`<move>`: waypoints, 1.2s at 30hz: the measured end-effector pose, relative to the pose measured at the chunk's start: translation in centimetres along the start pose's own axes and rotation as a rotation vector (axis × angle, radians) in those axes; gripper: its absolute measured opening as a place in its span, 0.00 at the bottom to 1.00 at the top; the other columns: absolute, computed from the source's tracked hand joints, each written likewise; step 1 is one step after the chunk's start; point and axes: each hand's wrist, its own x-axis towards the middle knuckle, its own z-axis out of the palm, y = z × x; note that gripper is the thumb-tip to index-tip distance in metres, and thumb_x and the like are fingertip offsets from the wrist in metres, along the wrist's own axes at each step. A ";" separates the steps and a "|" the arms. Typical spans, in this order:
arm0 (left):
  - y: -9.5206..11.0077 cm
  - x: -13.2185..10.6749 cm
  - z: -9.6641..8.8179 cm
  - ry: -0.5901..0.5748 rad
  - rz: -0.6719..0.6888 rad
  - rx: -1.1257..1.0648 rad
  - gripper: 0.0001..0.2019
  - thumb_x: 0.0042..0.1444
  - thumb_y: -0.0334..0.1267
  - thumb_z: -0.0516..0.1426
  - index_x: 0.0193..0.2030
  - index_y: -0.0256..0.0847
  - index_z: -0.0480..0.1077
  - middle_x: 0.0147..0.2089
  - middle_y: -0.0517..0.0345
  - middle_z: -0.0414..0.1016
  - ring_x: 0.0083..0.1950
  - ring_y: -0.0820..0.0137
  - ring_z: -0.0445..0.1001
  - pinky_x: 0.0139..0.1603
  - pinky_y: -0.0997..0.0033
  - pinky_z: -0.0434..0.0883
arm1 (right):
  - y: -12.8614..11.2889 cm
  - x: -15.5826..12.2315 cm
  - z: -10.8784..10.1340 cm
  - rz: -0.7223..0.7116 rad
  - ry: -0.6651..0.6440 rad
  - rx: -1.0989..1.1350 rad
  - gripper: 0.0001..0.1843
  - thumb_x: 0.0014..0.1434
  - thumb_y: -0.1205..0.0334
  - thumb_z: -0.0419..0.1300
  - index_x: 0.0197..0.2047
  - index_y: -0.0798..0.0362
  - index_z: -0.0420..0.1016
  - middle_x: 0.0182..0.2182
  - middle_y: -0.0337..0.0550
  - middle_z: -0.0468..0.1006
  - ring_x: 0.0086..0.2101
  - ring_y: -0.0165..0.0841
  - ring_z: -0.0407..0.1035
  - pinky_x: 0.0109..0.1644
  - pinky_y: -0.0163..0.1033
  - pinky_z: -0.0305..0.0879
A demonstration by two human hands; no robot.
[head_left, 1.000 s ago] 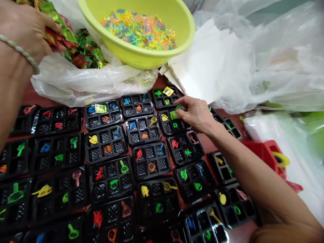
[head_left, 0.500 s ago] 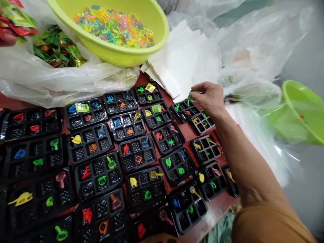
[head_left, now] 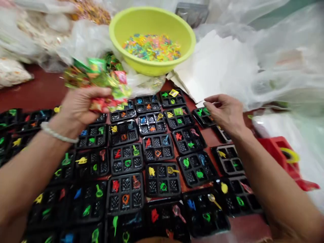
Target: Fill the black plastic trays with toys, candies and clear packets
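My left hand (head_left: 87, 103) is closed around a bunch of small shiny candy packets (head_left: 106, 86), green, yellow and red, above the back trays. My right hand (head_left: 225, 113) hovers over the back-right black tray (head_left: 210, 122), thumb and fingertips pinched together; what is between them, if anything, I cannot make out. Green toy pieces (head_left: 200, 112) lie in that tray just below the fingers. Rows of black trays with several compartments each hold small plastic toys. Yellow packets (head_left: 173, 92) and a green packet (head_left: 178, 111) rest on two back trays.
A yellow-green bowl (head_left: 152, 69) full of small coloured plastic toys stands at the back. White card sheets (head_left: 215, 67) lie beside it. Clear plastic bags (head_left: 275, 77) crowd the right. A red plastic container (head_left: 275, 152) is at right, and a filled bag (head_left: 12, 72) lies far left.
The view has swung left. My left hand, with its packets, has come from the upper left corner over the trays. My right hand stays near the back-right tray; the green piece no longer shows in its fingers.
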 end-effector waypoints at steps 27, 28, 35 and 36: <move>-14.0 -10.6 8.4 -0.249 -0.270 0.102 0.11 0.37 0.21 0.70 0.29 0.30 0.77 0.29 0.53 0.80 0.20 0.69 0.75 0.10 0.77 0.68 | 9.0 -3.3 -7.6 0.252 0.194 -0.206 0.05 0.53 0.65 0.64 0.34 0.55 0.80 0.34 0.46 0.81 0.37 0.39 0.74 0.48 0.49 0.70; -14.1 -10.6 8.5 -0.251 -0.274 0.101 0.11 0.37 0.22 0.70 0.30 0.31 0.77 0.29 0.53 0.80 0.20 0.69 0.75 0.10 0.77 0.68 | 9.8 -3.2 -7.4 0.259 0.174 -0.204 0.06 0.52 0.65 0.64 0.34 0.55 0.80 0.34 0.46 0.81 0.37 0.40 0.74 0.48 0.49 0.71; -14.7 -10.1 7.8 -0.271 -0.270 0.113 0.16 0.37 0.23 0.73 0.34 0.34 0.75 0.34 0.54 0.82 0.24 0.69 0.78 0.13 0.77 0.71 | 10.3 -3.0 -5.3 0.223 0.231 -0.143 0.08 0.53 0.62 0.62 0.35 0.54 0.81 0.36 0.46 0.83 0.38 0.39 0.75 0.48 0.47 0.71; -14.6 -10.1 7.7 -0.272 -0.269 0.115 0.16 0.38 0.23 0.72 0.34 0.34 0.75 0.34 0.55 0.82 0.24 0.69 0.77 0.12 0.77 0.70 | 10.3 -2.8 -5.2 0.225 0.237 -0.140 0.08 0.54 0.61 0.62 0.36 0.54 0.81 0.36 0.47 0.83 0.38 0.39 0.75 0.48 0.47 0.71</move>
